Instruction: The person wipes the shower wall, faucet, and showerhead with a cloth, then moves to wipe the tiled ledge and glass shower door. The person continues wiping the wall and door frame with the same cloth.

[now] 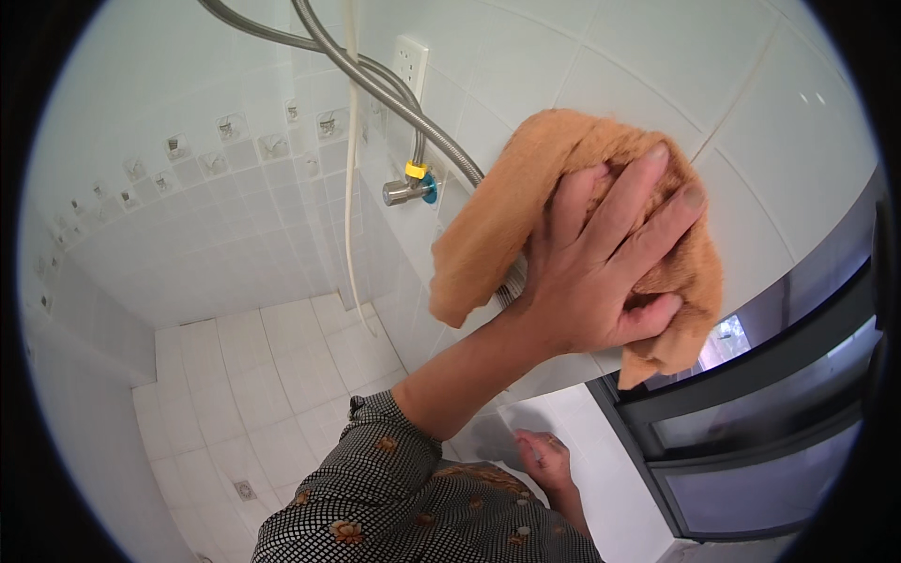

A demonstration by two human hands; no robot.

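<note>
My left hand lies with fingers spread on an orange-brown cloth, which is bunched under the palm against the white tiled wall. One finger curls into a fold of the cloth, and its left part hangs in a loose flap. A braided metal hose runs behind the cloth; a short piece of it shows by my wrist. My right hand is low near my body, fingers curled, with nothing visible in it. Its palm side is partly hidden, so how far it is closed is unclear.
An angle stop valve with a yellow collar sticks out of the wall below a white socket plate. A pale thin hose hangs to the tiled floor, which has a drain. A dark-framed glass door or window stands at right.
</note>
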